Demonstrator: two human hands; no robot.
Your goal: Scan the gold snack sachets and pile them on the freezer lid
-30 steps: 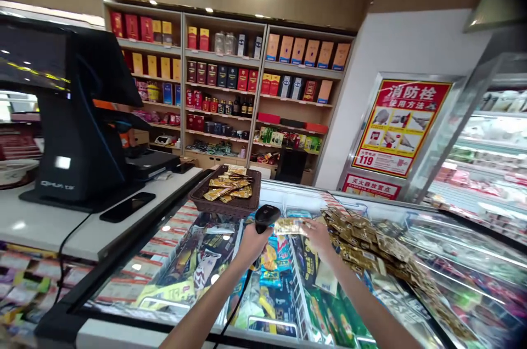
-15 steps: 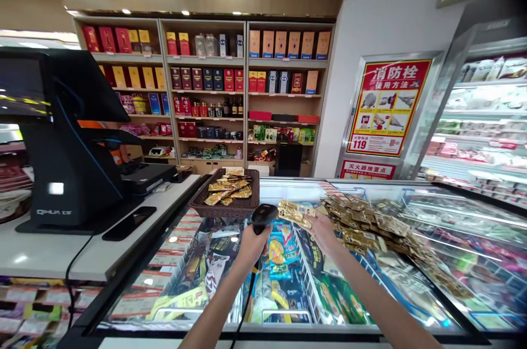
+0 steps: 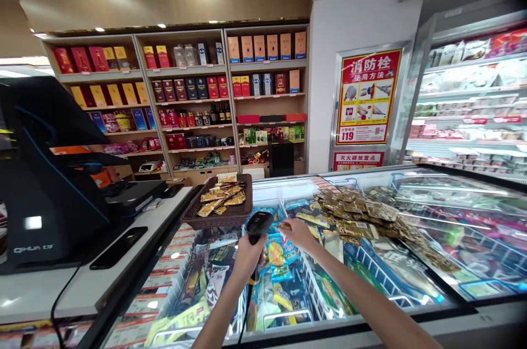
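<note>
My left hand (image 3: 247, 255) is wrapped round the handle of a black barcode scanner (image 3: 259, 222), whose head points forward above the freezer's glass top. Just right of it, my right hand (image 3: 300, 234) pinches a small gold snack packet (image 3: 284, 225), turned so that little more than its end shows. Hand and scanner are close but apart. Beyond the scanner stands a dark brown woven basket (image 3: 196, 221) with several gold packets (image 3: 220, 195) in it. To the right, a large spread heap of similar gold packets (image 3: 354, 212) lies on the glass.
Under the glass of the chest freezer (image 3: 415, 313) are wire baskets of bagged goods. At left, a counter holds a black till (image 3: 57, 195) and a phone (image 3: 118, 247). Shelves of boxes (image 3: 189, 88) line the back wall; a lit display fridge (image 3: 473, 113) stands at right.
My right hand has drawn the packet down and left and turned it from face-on to nearly end-on. The view has swung right; the scanner stays in my left hand.
</note>
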